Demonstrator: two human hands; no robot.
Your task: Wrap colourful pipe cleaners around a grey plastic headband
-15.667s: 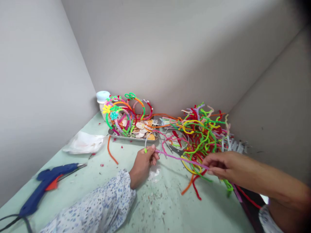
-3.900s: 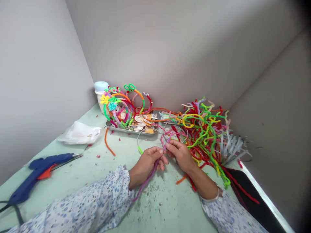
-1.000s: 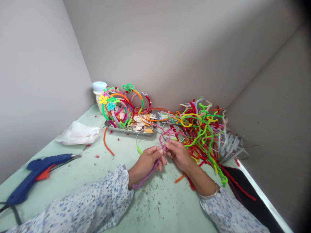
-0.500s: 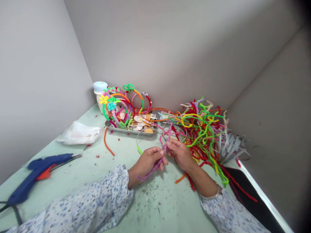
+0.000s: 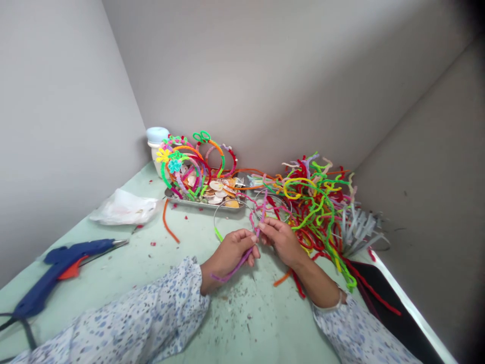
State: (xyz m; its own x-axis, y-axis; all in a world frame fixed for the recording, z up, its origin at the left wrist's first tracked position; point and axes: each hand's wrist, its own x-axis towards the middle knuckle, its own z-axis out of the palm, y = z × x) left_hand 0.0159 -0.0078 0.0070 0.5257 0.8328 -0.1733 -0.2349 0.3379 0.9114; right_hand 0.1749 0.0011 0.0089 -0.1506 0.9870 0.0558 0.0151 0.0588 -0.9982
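Note:
Both hands pinch a purple pipe cleaner (image 5: 237, 266) above the middle of the table. My left hand (image 5: 230, 251) is closed on it, with one end trailing down past the palm to the lower left. My right hand (image 5: 281, 239) grips it a little higher, and its other end sticks up beyond the fingertips. Just behind the hands are a thin metal hoop headband (image 5: 214, 217) with a bright green piece near its lower end and another wire hoop (image 5: 291, 205). Whether the purple pipe cleaner touches either hoop I cannot tell.
A metal tray (image 5: 200, 205) holds shells and several finished pipe-cleaner headbands (image 5: 223, 156). To the right lies a tangled heap of coloured pipe cleaners (image 5: 318, 202). On the left are a blue glue gun (image 5: 56, 273), a plastic bag (image 5: 123, 208) and a lidded jar (image 5: 156, 144).
Hardly anything differs. Both hands keep hold of the purple pipe cleaner, and its lower end has shifted very slightly to the left.

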